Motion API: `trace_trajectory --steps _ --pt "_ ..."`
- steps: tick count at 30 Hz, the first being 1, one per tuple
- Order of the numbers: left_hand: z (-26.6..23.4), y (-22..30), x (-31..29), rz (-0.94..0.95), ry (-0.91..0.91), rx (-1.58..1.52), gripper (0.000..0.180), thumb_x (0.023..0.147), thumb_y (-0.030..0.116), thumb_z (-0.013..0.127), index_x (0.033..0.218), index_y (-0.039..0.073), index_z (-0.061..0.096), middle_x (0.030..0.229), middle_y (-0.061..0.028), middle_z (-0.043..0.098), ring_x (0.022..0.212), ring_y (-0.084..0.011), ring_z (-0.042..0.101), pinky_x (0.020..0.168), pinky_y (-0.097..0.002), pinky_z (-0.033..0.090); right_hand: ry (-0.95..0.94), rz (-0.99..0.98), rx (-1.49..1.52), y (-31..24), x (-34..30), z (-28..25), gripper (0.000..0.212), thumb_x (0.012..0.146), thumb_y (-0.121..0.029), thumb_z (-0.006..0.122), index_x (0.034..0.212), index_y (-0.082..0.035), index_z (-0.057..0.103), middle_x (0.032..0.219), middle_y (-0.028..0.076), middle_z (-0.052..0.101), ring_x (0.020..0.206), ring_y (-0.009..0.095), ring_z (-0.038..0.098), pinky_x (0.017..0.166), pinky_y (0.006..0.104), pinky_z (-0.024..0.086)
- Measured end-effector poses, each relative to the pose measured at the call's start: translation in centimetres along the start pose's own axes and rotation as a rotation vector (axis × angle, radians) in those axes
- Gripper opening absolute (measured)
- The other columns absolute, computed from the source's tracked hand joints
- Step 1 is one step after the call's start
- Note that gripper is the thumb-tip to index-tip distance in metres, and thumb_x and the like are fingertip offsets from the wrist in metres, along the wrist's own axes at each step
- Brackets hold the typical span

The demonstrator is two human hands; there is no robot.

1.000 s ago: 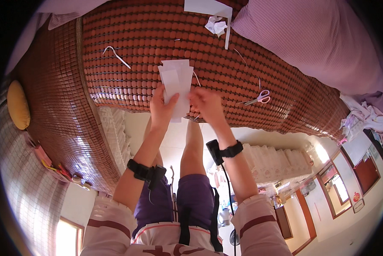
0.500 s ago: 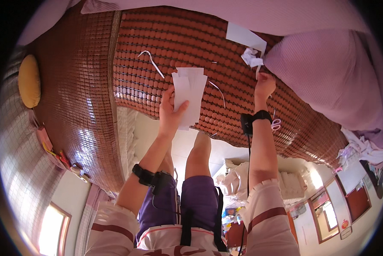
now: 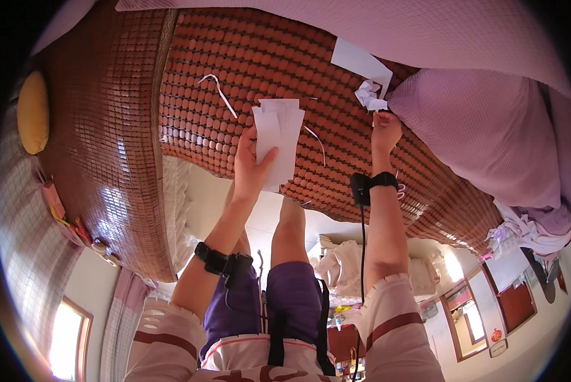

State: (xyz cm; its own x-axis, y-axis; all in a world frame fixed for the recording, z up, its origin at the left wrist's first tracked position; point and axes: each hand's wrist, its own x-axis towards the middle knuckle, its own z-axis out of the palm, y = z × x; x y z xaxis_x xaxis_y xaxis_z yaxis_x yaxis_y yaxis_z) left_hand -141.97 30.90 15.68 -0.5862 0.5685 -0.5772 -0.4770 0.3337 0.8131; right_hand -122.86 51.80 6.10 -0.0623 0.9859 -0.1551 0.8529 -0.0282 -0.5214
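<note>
Right in the left hand's point(image 3: 250, 159) grip is a loose stack of flat white paper pieces point(image 3: 287, 140), thumb across the front and fingers wrapped behind. The right hand point(image 3: 385, 132) is off to the side, fingers drawn in close together; there might be a small white scrap at the tips, but it's too tiny there for me to tell.

Just beyond those right fingertips sits a crumpled ball of white paper point(image 3: 368, 94), with an angular white paper sheet point(image 3: 359, 62) past it. Beyond the left hand and further left lies a bent, narrow white paper strip point(image 3: 225, 100), and a thin curved white sliver point(image 3: 320, 146) is between the hands. Scissors with pink plastic loops point(image 3: 401, 191) peek out beside the right wrist, mostly blocked by the forearm and its black strap point(image 3: 384, 180).

It's all on a shiny reddish-brown beaded mat point(image 3: 203, 51). Ribbed pinkish-purple fabric point(image 3: 476, 121) bunches up right of the right hand, a yellow oblong cushion point(image 3: 33, 113) is way left of the left hand, and a bright window point(image 3: 67, 340) glows low on that side.
</note>
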Motion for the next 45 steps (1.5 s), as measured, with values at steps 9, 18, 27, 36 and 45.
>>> trace_trajectory --steps 9,18,27,36,45 --pt "2.8 0.7 0.0 0.153 0.010 0.054 0.047 0.078 -0.004 0.056 0.120 0.003 0.037 0.102 -0.0118 0.057 0.098 -0.0138 0.053 0.079 -0.0253 0.044 0.121 -0.037 0.621 -9.0 -3.9 -9.1 0.010 0.076 -0.003 0.065 0.082 -0.001 0.057 0.076 0.003 0.060 0.067 0.008 0.056 0.059 0.0215 0.046" --pt "2.1 -0.7 0.7 0.021 -0.257 0.254 0.034 0.079 -0.002 0.058 0.113 0.002 0.055 0.108 -0.0075 0.056 0.097 -0.0116 0.053 0.081 -0.0225 0.043 -0.443 -0.395 0.759 -15.5 -9.6 -17.9 0.017 0.065 0.008 0.067 0.078 -0.001 0.060 0.076 0.005 0.060 0.067 0.016 0.057 0.062 0.0248 0.044" --pt "0.3 2.0 0.3 -0.276 -0.460 0.092 0.033 0.090 0.023 0.047 0.112 -0.001 0.055 0.105 -0.0087 0.057 0.094 -0.0113 0.053 0.080 -0.0227 0.043 -1.122 -0.372 0.678 -15.9 -9.0 -19.4 0.015 0.069 0.007 0.055 0.081 -0.001 0.060 0.073 0.005 0.057 0.066 0.018 0.055 0.063 0.0274 0.044" --pt "0.3 3.2 -1.7 -0.030 -0.626 -0.040 0.025 0.085 0.014 0.056 0.102 -0.004 0.057 0.097 -0.0054 0.058 0.089 -0.0121 0.055 0.077 -0.0240 0.045 -0.573 0.103 0.529 -11.3 -8.1 -11.7 0.014 0.084 -0.008 0.050 0.090 0.002 0.058 0.070 0.005 0.057 0.066 0.008 0.053 0.057 0.0204 0.042" --pt "0.4 1.3 -2.1 -0.207 -0.430 0.071 0.027 0.075 -0.003 0.062 0.101 -0.003 0.054 0.098 -0.0064 0.057 0.087 -0.0115 0.057 0.074 -0.0234 0.048 -0.103 -0.439 0.031 -6.9 -4.5 -5.4 0.021 0.085 -0.015 0.055 0.103 -0.005 0.059 0.114 0.010 0.046 0.083 0.014 0.056 0.072 0.0243 0.045"
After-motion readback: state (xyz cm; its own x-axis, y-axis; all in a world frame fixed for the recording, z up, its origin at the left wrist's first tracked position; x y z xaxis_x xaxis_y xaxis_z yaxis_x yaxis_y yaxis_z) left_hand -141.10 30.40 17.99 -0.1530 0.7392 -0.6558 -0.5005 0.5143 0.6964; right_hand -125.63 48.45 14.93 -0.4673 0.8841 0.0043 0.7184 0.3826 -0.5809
